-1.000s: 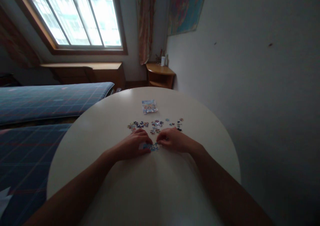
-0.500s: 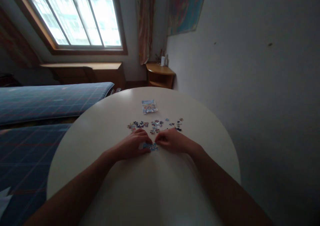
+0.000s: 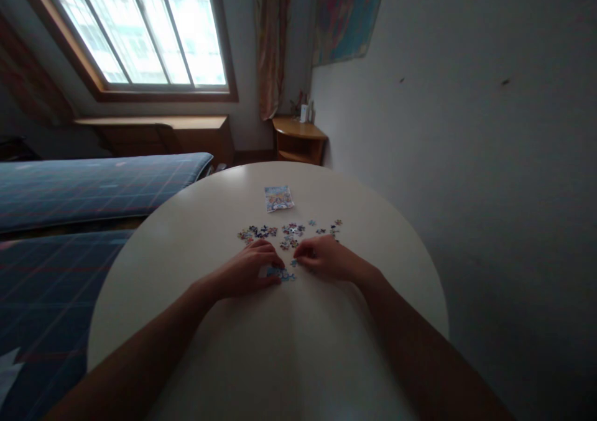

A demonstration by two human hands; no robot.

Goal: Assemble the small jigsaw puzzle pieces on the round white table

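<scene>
Left hand (image 3: 255, 263) rests half spread against the joined pieces (image 3: 285, 275), which lie between both hands; right hand (image 3: 323, 257) pinches a blue piece (image 3: 293, 263). Loose pieces (image 3: 293, 229) lie beyond the hands on the counter (image 3: 280, 359).

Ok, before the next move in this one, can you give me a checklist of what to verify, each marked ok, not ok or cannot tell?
1. Left hand at the blue puzzle pieces: ok, thumb and fingers are about them.
2. Right hand at the small blue piece: ok, its fingertips are right by it.
3. Firm grip on that small piece: cannot tell, too small and partly covered.
4. Small piece joined to the others: not ok, it appears apart, slightly beyond them.
5. Loose pieces in view: ok, scattered beyond the hands, though the right hand may hide some.
6. Printed picture unobstructed: ok, on the white table beyond the loose pieces.
</scene>
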